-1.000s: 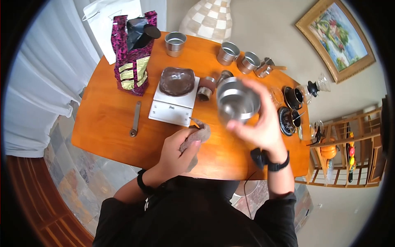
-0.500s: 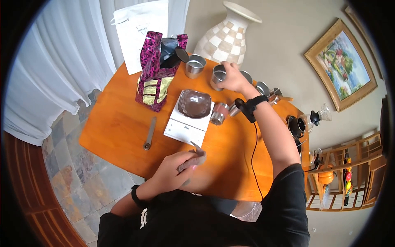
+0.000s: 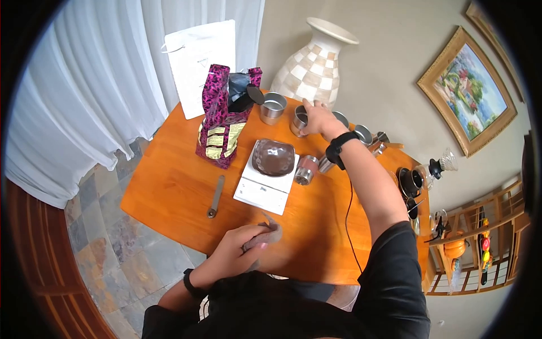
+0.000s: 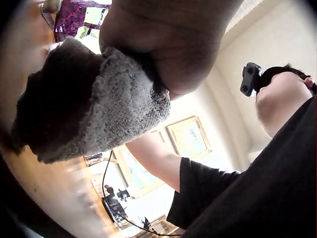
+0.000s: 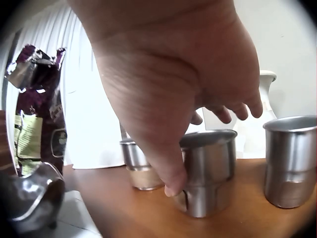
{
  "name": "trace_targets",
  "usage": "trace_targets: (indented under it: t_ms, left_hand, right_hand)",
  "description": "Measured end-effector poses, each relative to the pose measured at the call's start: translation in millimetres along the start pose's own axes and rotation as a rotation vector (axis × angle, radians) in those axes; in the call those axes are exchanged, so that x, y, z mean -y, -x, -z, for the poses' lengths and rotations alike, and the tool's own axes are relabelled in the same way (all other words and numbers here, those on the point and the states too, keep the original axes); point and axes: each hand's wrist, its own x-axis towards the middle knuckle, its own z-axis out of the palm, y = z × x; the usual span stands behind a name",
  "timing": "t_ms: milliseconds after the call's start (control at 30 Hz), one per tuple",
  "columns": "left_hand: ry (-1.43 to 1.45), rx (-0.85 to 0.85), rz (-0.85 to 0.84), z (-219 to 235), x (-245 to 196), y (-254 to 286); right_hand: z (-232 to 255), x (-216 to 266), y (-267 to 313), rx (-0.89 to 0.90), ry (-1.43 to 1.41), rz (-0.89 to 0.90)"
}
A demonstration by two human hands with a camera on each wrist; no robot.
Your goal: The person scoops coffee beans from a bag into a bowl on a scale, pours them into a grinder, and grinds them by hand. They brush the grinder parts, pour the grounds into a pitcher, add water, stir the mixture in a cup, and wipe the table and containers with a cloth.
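In the head view my right hand is over a metal cup in the back row. The right wrist view shows that cup upright on the table, my thumb against its near side and the other fingers spread above and beyond it, apart from the rim. My left hand grips a grey cloth low over the table's front edge; the cloth fills much of the left wrist view. Other metal cups stand on both sides of this one.
A scale bears a dark bowl, beside a grinder-like cylinder. A purple bag and a metal tool are to the left. Black cups stand at right; a cable runs from my right wrist.
My right hand has carried the metal cup from the front right to the back row, where it now stands, and the fingers have loosened from it. The left hand keeps its cloth.
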Motion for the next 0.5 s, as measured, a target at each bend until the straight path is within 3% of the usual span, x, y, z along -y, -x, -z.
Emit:
trace_targets:
  t_ms: [33, 100, 167, 200, 267, 300, 367, 400, 433, 467, 500]
  left_hand:
    - [0.002, 0.009, 0.0, -0.1, -2.6, -0.6]
    - [0.003, -0.03, 0.024, -0.5, -7.8, -1.4]
    - [0.026, -0.052, 0.036, -2.1, -7.9, -4.2]
    - [0.043, -0.079, 0.044, -2.7, -8.4, -6.2]
    - [0.054, -0.073, 0.034, -10.1, -10.6, -13.0]
    - [0.144, -0.123, 0.009, -18.1, -6.7, -15.5]
    - [0.286, -0.253, -0.108, -40.2, -14.1, -25.5]
    - [0.328, -0.263, -0.101, -53.3, -14.0, -27.2]
    - [0.372, -0.276, -0.099, -65.6, -11.3, -29.0]
    - [0.346, -0.26, -0.096, -78.0, -13.1, -32.0]
    - [0.5, -0.106, -0.063, -90.6, -15.2, -34.4]
  right_hand:
    - [4.2, -1.3, 8.8, 0.003, -0.002, -0.009]
    - [20.2, -5.1, 32.5, -0.241, -0.274, 0.145]
    - [56.3, 0.9, 78.6, -0.225, -0.526, 0.308]
    - [81.7, 11.3, 117.2, -0.123, -0.705, 0.37]
    - [85.1, 19.4, 177.8, 0.134, -0.941, 0.473]
    - [68.6, 21.0, 206.0, 0.083, -0.944, 0.587]
    - [66.9, 29.9, 259.6, 0.225, -1.004, 0.565]
    - [48.3, 30.6, 276.9, 0.233, -1.107, 0.582]
    - [39.2, 35.8, 294.0, 0.251, -1.296, 0.49]
    - [33.2, 38.9, 306.7, 0.268, -1.473, 0.396]
    - [28.2, 40.4, 315.8, 0.246, -1.494, 0.398]
